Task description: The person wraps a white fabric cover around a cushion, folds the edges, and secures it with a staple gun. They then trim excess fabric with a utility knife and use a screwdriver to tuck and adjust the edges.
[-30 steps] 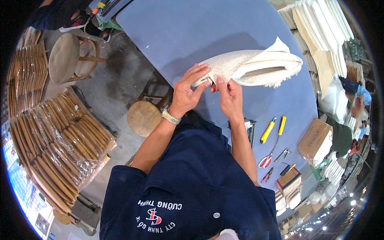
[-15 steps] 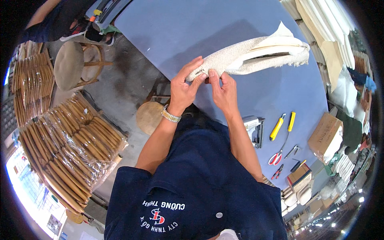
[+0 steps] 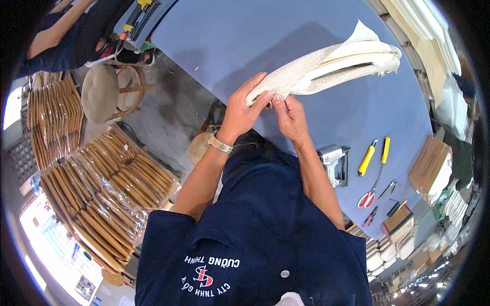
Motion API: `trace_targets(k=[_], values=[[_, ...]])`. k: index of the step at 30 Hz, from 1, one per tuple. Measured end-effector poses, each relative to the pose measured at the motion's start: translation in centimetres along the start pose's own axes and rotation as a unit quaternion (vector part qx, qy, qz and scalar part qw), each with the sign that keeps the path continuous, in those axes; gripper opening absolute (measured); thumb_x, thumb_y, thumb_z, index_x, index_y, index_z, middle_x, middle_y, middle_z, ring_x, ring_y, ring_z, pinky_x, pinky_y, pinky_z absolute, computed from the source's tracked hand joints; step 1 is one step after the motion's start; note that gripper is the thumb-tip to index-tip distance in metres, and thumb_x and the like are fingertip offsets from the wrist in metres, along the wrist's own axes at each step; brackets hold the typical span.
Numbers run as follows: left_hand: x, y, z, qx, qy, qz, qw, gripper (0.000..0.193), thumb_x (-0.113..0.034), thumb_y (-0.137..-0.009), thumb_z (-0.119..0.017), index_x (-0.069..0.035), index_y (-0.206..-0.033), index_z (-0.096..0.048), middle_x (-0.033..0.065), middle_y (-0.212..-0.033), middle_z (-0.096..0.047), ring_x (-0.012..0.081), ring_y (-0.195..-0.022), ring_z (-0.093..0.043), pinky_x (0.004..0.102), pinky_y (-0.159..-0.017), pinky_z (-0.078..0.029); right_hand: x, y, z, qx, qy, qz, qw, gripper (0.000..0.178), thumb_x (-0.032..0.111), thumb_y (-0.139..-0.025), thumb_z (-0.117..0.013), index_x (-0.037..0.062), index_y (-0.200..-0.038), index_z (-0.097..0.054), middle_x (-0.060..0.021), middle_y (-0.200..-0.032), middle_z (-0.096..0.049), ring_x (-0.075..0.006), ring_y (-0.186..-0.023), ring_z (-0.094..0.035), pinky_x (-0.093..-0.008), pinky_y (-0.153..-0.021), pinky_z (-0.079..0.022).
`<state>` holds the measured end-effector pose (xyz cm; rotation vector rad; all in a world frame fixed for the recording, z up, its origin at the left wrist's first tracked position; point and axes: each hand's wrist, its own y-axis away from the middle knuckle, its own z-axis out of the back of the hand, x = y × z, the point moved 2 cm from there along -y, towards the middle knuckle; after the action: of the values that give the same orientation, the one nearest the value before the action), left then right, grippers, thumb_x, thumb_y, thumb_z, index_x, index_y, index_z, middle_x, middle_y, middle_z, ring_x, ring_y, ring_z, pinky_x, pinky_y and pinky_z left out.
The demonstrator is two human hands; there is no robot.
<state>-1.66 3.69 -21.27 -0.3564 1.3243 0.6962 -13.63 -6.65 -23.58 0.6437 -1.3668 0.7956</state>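
Observation:
A long curved padded piece (image 3: 286, 76), covered in beige woven fabric, is held over the blue tabletop (image 3: 204, 38). White padding and a long open gap show at its far right part, and a loose fabric corner sticks up there. My left hand (image 3: 244, 111) is closed round the near left end, thumb on the fabric. Beside it my right hand (image 3: 293, 121) pinches the fabric at the lower edge, thumb and fingers together. The fingertips under the piece are partly hidden.
Right of my right arm lie a staple gun (image 3: 334, 163), a yellow cutter (image 3: 366, 160), red-handled scissors (image 3: 366, 200) and red pliers (image 3: 370, 217). A cardboard box (image 3: 429, 162) stands beyond. Leftward are a round stool (image 3: 99, 94), plastic-wrapped brown pieces (image 3: 102, 188) and another person's arm (image 3: 53, 41).
My right thumb and fingers have shifted slightly along the piece's lower edge, and my left hand has turned a little around the end. The whole view has also shifted somewhat.

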Motion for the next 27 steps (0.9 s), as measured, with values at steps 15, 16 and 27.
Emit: trace_targets(k=[15, 16, 27], values=[[-0.1, 2.8, -2.2, -0.035, -0.182, -0.166, 0.969, 0.06, -0.028, -0.087, -0.078, -0.002, -0.137, -0.058, 0.0202, -0.138, -0.061, 0.039, -0.132, -0.054, 0.0425, -0.106, -0.048, -3.8, 24.0, 15.0, -0.197, 0.374, -0.289, 0.859, 0.056, 0.01, -0.083, -0.076, 0.002, -0.134, -0.053, -0.0205, -0.122, -0.063, -0.0344, -0.105, -0.064, -0.0429, -0.092, -0.051], [-0.1, 2.7, -2.3, -0.035, -0.181, -0.174, 0.967, 0.06, -0.028, -0.087, -0.078, -0.002, -0.137, -0.058, 0.0203, -0.137, -0.061, 0.0389, -0.132, -0.055, 0.0426, -0.106, -0.048, -4.0, 24.8, 14.6, -0.177, 0.405, -0.3, 0.845, 0.061, 0.01, -0.082, -0.075, 0.0026, -0.136, -0.05, -0.0209, -0.121, -0.063, -0.0351, -0.106, -0.063, -0.0439, -0.093, -0.05], [0.2, 2.8, -2.5, -0.048, -0.207, -0.181, 0.96, 0.062, -0.033, -0.086, -0.079, -0.005, -0.138, -0.059, 0.0203, -0.136, -0.061, 0.0378, -0.131, -0.056, 0.0434, -0.104, -0.05, -0.8, 18.7, 14.0, -0.143, 0.31, -0.349, 0.872, 0.057, 0.012, -0.08, -0.078, -0.0003, -0.132, -0.059, -0.0182, -0.115, -0.07, -0.0317, -0.103, -0.068, -0.0407, -0.094, -0.052]])
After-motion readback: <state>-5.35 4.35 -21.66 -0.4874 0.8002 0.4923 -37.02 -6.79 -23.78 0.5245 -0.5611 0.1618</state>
